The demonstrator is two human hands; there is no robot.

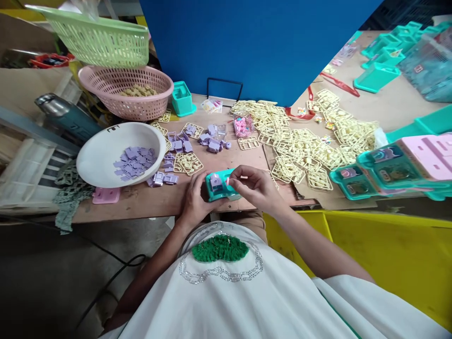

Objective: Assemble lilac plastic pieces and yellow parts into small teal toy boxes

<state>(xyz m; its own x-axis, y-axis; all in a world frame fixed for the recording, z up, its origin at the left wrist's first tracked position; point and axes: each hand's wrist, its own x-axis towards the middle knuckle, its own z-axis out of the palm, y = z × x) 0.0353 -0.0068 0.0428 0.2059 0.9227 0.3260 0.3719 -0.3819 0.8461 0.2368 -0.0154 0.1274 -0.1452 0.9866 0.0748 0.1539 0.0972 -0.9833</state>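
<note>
My left hand [195, 197] is wrapped round the left side of a small teal plastic toy body [219, 185] at the near edge of the wooden table [148, 200]. A purple piece [215, 181] sits in its top. My right hand [254, 187] is at the toy's right end, thumb and forefinger pinched on a tiny pink part [228, 181]. Loose purple pieces [178, 143] and cream plastic sprues [189, 163] lie just beyond my hands.
A white bowl [102, 153] of purple pieces stands at left, with a pink basket [125, 89] and a green basket [95, 40] behind it. A heap of cream sprues [303, 136] spreads right. Finished teal-and-pink toys [395, 167] stand far right, a yellow bin [388, 254] below them.
</note>
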